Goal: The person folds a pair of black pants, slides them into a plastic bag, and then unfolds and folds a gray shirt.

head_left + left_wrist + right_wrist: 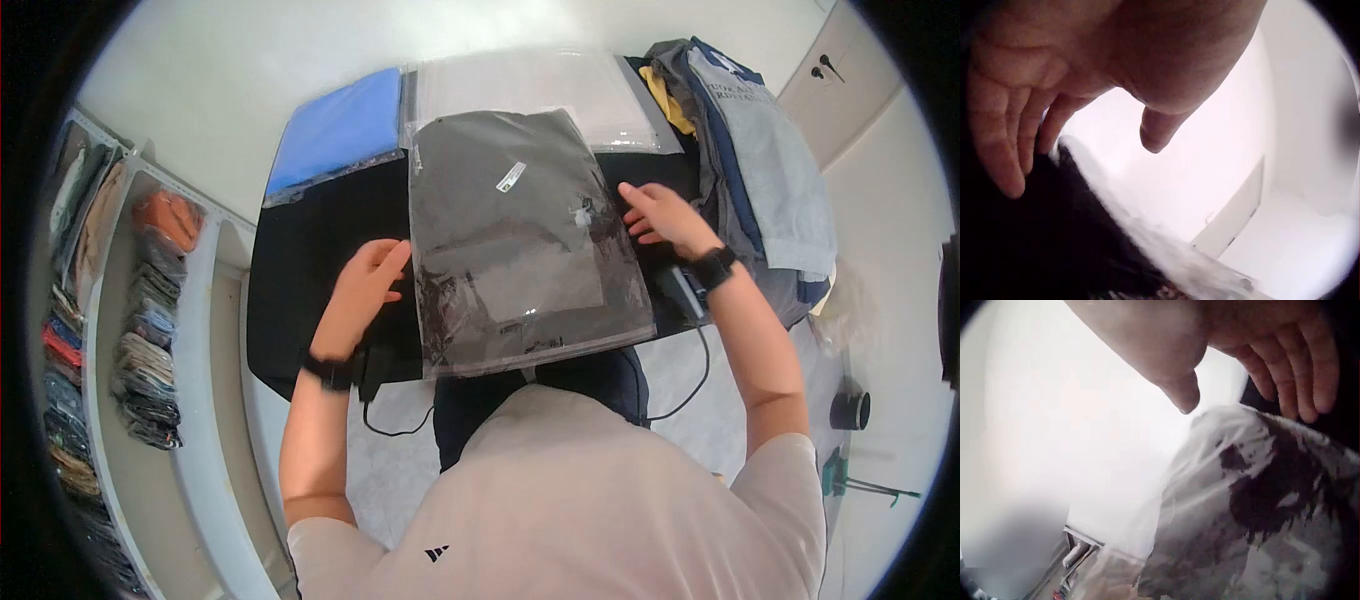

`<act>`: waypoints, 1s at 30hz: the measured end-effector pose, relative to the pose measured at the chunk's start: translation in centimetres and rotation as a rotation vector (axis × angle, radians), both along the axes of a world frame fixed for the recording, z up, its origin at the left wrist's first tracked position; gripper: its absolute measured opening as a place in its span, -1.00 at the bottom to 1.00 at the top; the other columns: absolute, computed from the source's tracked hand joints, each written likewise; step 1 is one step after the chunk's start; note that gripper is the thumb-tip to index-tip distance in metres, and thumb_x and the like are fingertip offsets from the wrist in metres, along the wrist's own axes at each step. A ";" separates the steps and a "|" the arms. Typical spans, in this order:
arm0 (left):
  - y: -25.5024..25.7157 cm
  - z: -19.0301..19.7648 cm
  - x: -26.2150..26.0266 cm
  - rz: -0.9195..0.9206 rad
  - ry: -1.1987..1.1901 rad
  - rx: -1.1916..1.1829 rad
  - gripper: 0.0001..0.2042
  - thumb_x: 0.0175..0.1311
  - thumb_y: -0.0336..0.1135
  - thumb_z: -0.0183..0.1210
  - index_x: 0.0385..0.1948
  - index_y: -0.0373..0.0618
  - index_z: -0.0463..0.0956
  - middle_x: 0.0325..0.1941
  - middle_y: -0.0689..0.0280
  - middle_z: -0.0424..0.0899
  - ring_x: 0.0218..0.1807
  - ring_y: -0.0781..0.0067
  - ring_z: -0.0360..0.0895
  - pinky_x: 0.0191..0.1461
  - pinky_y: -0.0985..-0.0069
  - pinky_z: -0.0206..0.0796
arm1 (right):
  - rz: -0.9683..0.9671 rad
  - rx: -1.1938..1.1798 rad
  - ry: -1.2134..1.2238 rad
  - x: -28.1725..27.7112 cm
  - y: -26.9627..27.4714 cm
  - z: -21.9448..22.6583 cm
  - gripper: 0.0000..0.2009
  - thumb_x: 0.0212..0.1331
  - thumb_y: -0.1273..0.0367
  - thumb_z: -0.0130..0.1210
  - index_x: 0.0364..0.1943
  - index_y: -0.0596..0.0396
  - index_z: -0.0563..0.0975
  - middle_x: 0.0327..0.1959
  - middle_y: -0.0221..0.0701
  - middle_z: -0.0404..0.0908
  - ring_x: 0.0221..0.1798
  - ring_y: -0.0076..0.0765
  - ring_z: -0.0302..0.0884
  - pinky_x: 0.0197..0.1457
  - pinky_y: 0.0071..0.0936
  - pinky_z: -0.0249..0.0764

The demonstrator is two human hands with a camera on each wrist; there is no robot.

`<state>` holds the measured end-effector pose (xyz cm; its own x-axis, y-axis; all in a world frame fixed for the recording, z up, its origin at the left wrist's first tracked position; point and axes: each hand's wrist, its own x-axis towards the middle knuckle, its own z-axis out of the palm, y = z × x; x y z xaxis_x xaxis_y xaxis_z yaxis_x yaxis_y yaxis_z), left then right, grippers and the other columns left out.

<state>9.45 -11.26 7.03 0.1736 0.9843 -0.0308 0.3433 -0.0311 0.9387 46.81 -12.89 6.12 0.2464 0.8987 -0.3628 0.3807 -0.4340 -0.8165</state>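
Observation:
A dark grey garment in a clear plastic bag (520,250) lies flat at the near middle of the black table, with a small white label (511,177) on it. The left hand (368,285) is at the bag's left edge, fingers relaxed; in the left wrist view that hand (1085,69) holds nothing, thumb apart from the fingers. Just off the bag's right edge is the right hand (668,218). The right wrist view shows this hand (1235,356) with fingers extended above the shiny bag (1247,506), gripping nothing.
Behind lie a blue bagged garment (338,130) and a white bagged stack (530,95). Folded clothes (775,160) are piled at the right end of the black table (320,240). Shelves of bagged clothes (150,370) stand at left. Cables hang by the table's front edge.

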 end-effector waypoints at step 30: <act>4.6 -4.2 1.6 -0.215 -0.368 -0.539 -0.81 0.18 -0.36 0.21 -0.34 -0.32 0.49 -0.38 0.31 0.55 -0.31 0.52 0.56 -0.22 0.69 0.44 | 0.041 -0.070 0.941 0.4 1.0 -5.5 -0.81 0.15 0.40 0.17 -0.22 0.20 0.47 -0.29 -0.27 0.61 -0.25 -0.44 0.63 -0.26 -0.68 0.57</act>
